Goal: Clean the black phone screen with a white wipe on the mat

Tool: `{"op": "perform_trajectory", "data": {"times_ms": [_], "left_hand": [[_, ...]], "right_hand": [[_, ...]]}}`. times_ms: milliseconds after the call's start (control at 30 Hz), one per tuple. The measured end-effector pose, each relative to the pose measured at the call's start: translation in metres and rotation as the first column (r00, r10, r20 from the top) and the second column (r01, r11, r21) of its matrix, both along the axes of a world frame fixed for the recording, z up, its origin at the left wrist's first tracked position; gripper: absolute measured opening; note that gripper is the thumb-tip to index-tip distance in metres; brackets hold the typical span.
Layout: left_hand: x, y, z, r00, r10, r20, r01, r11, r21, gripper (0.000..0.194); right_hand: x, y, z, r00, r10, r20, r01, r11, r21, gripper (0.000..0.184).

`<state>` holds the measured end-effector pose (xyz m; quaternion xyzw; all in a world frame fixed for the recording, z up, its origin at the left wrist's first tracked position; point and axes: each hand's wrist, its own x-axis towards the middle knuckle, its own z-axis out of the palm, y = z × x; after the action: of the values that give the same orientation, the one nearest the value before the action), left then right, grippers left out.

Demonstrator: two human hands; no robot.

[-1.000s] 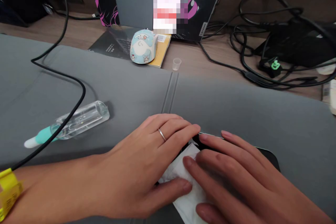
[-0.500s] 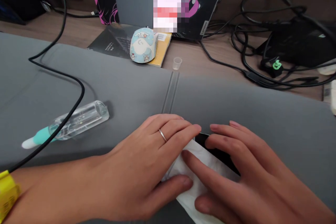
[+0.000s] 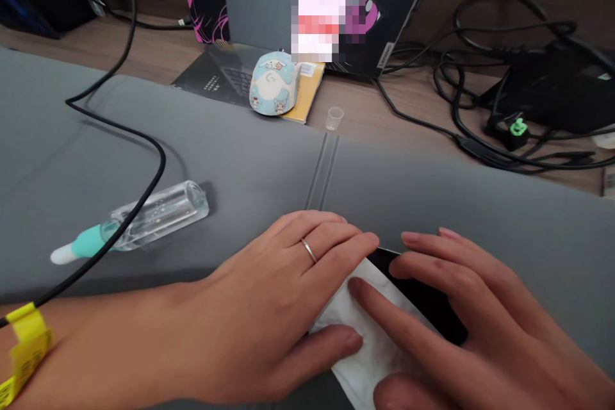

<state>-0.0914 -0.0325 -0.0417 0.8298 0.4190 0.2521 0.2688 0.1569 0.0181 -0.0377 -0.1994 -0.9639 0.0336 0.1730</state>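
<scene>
My left hand (image 3: 283, 301), with a ring on one finger, lies palm down across the left end of a black flat thing (image 3: 432, 298). Its fingers reach over the far edge and its thumb is on the near side, clasping it. A white tissue (image 3: 384, 327) covers much of the black thing, whose kind I cannot make out. My right hand (image 3: 485, 314) is spread, its index fingertip touching the tissue near my left hand. Its middle finger is at the black thing's far edge, and its thumb stands apart, low over the tissue.
A clear bottle (image 3: 158, 214) with a teal and white top lies on the grey mat (image 3: 250, 160) at left, a black cable (image 3: 161, 157) crossing it. Behind are a small clear cup (image 3: 334, 118), a mouse (image 3: 273, 84), a laptop (image 3: 257, 13) and tangled cables (image 3: 480, 147).
The view has shifted slightly, moving everything a little to the right. More of the black thing shows beside the tissue. My right thumb has come lower and nearer; my left hand keeps its place.
</scene>
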Motion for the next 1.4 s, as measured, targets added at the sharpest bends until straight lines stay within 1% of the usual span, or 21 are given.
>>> {"op": "perform_trajectory", "data": {"times_ms": [133, 233, 433, 600, 667, 800, 1000, 1100, 1267, 1333, 1400], "left_hand": [[-0.001, 0.0, 0.0, 1.0, -0.003, -0.016, 0.003, 1.0, 0.012, 0.068], [-0.002, -0.001, -0.001, 1.0, 0.009, -0.017, -0.009, 1.0, 0.011, 0.067], [-0.002, -0.001, -0.002, 1.0, 0.021, 0.012, -0.021, 1.0, -0.006, 0.068], [-0.002, 0.001, 0.0, 1.0, 0.014, 0.027, -0.013, 1.0, -0.017, 0.071], [-0.003, 0.002, 0.001, 0.999, 0.012, 0.03, -0.011, 1.0, -0.028, 0.07], [-0.002, 0.002, 0.001, 1.0, 0.0, 0.028, 0.0, 1.0, -0.015, 0.07], [-0.003, 0.0, -0.001, 1.0, 0.007, 0.007, -0.007, 1.0, -0.02, 0.068], [-0.003, -0.001, 0.0, 1.0, 0.002, 0.007, -0.002, 1.0, -0.02, 0.069], [-0.003, 0.0, 0.0, 1.0, 0.0, 0.0, 0.0, 1.0, 0.004, 0.069], [-0.003, 0.0, 0.0, 1.0, 0.003, -0.012, -0.003, 1.0, 0.002, 0.069], [-0.003, 0.0, -0.001, 0.999, 0.009, -0.03, -0.009, 1.0, -0.003, 0.069]], "right_hand": [[0.003, 0.002, 0.0, 1.0, -0.025, 0.012, 0.025, 0.999, 0.03, 0.047], [0.006, 0.004, 0.0, 0.999, -0.016, 0.041, 0.014, 0.998, 0.065, 0.053], [0.003, 0.002, -0.001, 1.0, 0.022, 0.015, -0.023, 0.999, 0.038, 0.057], [0.006, 0.006, 0.004, 1.0, -0.005, 0.024, 0.004, 0.999, 0.048, 0.052], [0.008, 0.007, 0.005, 0.999, 0.034, 0.016, -0.035, 0.997, 0.064, 0.05], [0.006, 0.002, 0.002, 0.987, 0.142, -0.071, -0.135, 0.987, 0.087, 0.041], [0.001, -0.001, 0.002, 0.981, 0.162, -0.104, -0.155, 0.985, 0.077, 0.038], [0.002, -0.003, -0.001, 0.986, 0.13, -0.103, -0.125, 0.99, 0.058, 0.042], [0.004, -0.004, -0.005, 0.997, 0.061, -0.042, -0.06, 0.998, 0.015, 0.043], [0.004, 0.0, -0.004, 0.998, 0.059, -0.005, -0.058, 0.998, 0.022, 0.051], [0.005, 0.004, -0.001, 0.997, 0.06, 0.041, -0.062, 0.997, 0.045, 0.064]]}}
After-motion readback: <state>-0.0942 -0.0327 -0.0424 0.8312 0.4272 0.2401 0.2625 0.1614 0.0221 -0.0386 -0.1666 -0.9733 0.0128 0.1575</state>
